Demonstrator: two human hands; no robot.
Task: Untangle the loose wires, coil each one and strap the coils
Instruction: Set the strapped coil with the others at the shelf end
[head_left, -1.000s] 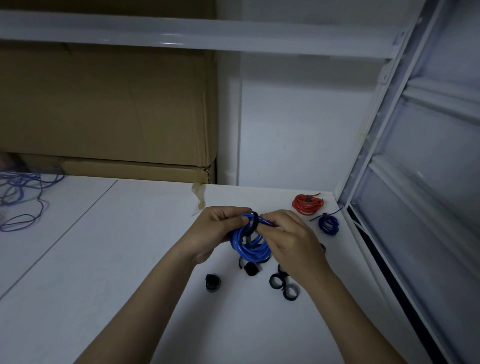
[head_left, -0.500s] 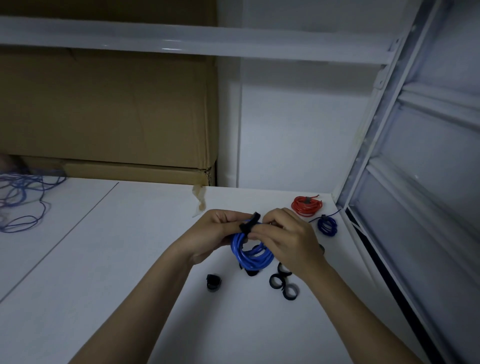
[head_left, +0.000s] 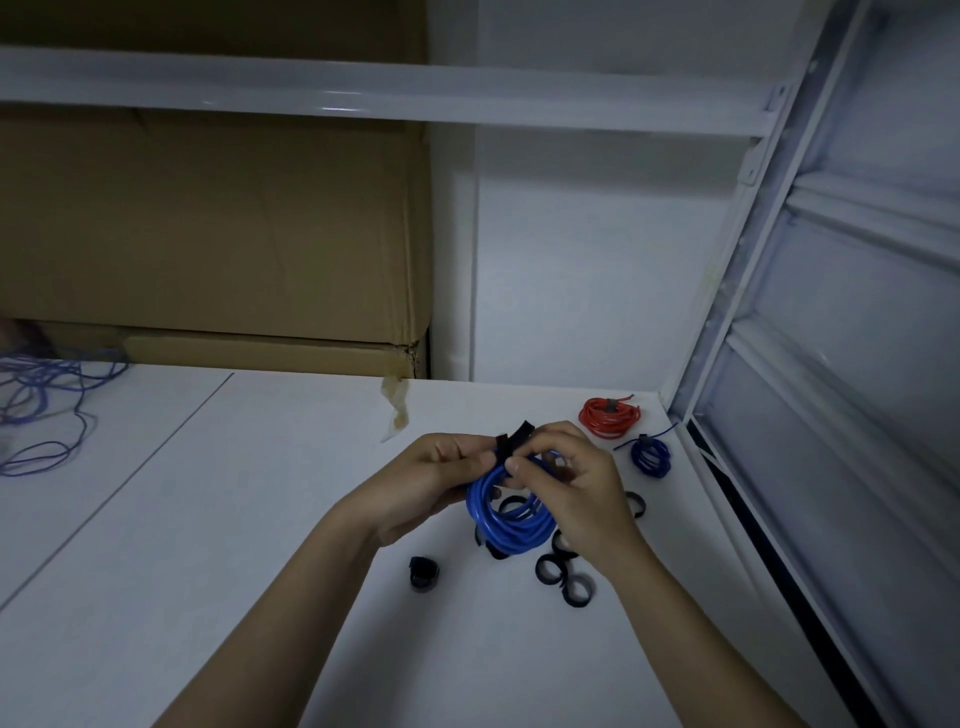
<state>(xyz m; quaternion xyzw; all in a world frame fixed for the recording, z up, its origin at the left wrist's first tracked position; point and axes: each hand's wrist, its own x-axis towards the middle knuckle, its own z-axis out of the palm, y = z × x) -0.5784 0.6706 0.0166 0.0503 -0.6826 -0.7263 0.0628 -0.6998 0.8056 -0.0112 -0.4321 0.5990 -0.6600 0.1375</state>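
Blue coil (head_left: 511, 525) pinched by both hands; black strap (head_left: 514, 439) tail now sticks upward.

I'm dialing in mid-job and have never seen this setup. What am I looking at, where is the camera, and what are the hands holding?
No machine here: a person works bare-handed, filmed by a camera on their head looking down at a white table. The left hand and right hand together hold a blue wire coil with a black strap at its top. Spare black straps lie below. A strapped red coil and a small blue coil sit far right; loose wires lie far left, by a cardboard box.
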